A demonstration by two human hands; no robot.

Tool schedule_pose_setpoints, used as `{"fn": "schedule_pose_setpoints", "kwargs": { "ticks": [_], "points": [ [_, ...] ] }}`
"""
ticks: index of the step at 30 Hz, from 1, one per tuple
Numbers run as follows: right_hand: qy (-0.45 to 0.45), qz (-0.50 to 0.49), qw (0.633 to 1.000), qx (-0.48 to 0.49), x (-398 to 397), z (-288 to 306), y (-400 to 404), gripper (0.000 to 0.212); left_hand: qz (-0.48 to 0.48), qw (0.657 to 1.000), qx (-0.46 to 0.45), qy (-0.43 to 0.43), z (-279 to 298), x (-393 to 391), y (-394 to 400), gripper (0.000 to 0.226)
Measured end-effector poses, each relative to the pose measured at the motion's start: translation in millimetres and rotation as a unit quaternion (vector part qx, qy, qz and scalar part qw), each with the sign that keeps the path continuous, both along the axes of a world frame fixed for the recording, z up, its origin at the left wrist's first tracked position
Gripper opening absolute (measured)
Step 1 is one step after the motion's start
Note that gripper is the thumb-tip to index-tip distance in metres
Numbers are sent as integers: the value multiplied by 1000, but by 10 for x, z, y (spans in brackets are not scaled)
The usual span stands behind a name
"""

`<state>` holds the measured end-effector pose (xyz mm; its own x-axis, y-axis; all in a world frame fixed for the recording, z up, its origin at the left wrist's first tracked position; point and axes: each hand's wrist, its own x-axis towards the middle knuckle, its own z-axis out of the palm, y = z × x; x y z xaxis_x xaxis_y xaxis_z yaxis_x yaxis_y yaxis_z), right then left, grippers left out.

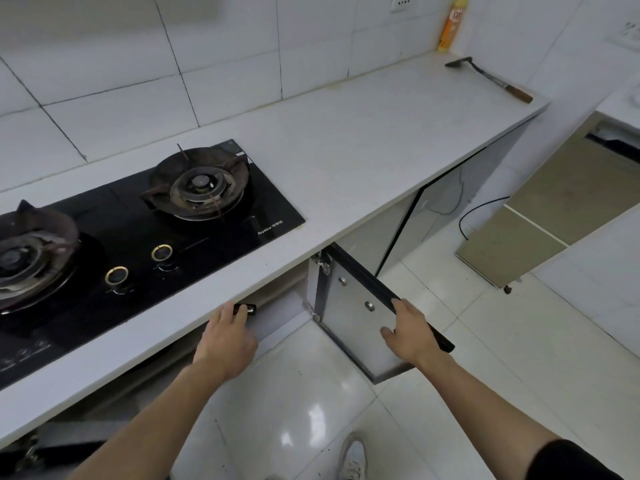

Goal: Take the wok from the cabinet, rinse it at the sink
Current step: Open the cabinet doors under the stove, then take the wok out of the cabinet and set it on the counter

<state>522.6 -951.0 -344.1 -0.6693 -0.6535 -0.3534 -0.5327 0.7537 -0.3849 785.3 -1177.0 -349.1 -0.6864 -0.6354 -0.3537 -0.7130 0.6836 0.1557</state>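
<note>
Only a short black handle [246, 309] with a metal end shows of the wok. It pokes out from the open cabinet just under the white countertop [346, 161], and the pan itself is hidden. My left hand [227, 337] reaches under the counter edge, fingers closed around that handle. My right hand [410, 332] grips the dark top edge of the open cabinet door [353, 317], which swings out toward me. No sink is in view.
A black two-burner gas stove [138, 230] sits in the counter at left. A spatula [491, 77] and an orange bottle [452, 26] stand at the counter's far end. A tan cabinet door [540, 220] stands open at right. My shoe [353, 459] is on the tiled floor.
</note>
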Motion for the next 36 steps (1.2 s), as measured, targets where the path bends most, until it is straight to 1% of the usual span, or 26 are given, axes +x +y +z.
{"fn": "schedule_pose_setpoints", "kwargs": {
  "ticks": [2,4,6,9,12,14,18,22,25,30,34,36],
  "points": [
    [-2,16,1000,-11,194,105,-70,53,31,999,41,19,-20,207,140,66],
    [-6,26,1000,-10,424,195,-141,51,47,996,64,31,-32,409,232,67],
    [-3,49,999,-4,646,267,-222,55,54,996,68,36,-35,587,272,66],
    [18,114,993,6,898,328,-367,58,73,994,65,49,8,797,278,61],
    [31,157,987,14,1087,379,-556,54,109,991,54,64,77,975,247,55],
    [32,185,982,15,1176,380,-706,47,128,988,51,70,101,1082,232,54],
    [7,244,970,6,1347,225,-1011,42,173,982,58,56,76,1305,224,54],
    [-1,305,952,6,1486,-132,-1252,42,216,975,46,35,-72,1436,265,49],
    [-4,347,938,2,1554,-499,-1394,43,229,972,32,33,-367,1420,200,46],
    [14,387,921,-37,1554,-1273,-1648,52,239,970,1,51,-1167,1321,41,50],
    [37,397,914,-75,1529,-1916,-1860,59,250,966,-28,65,-1841,1263,-121,40],
    [44,399,911,-94,1525,-2232,-1983,60,246,965,-45,77,-2161,1230,-245,42]
  ]
}}
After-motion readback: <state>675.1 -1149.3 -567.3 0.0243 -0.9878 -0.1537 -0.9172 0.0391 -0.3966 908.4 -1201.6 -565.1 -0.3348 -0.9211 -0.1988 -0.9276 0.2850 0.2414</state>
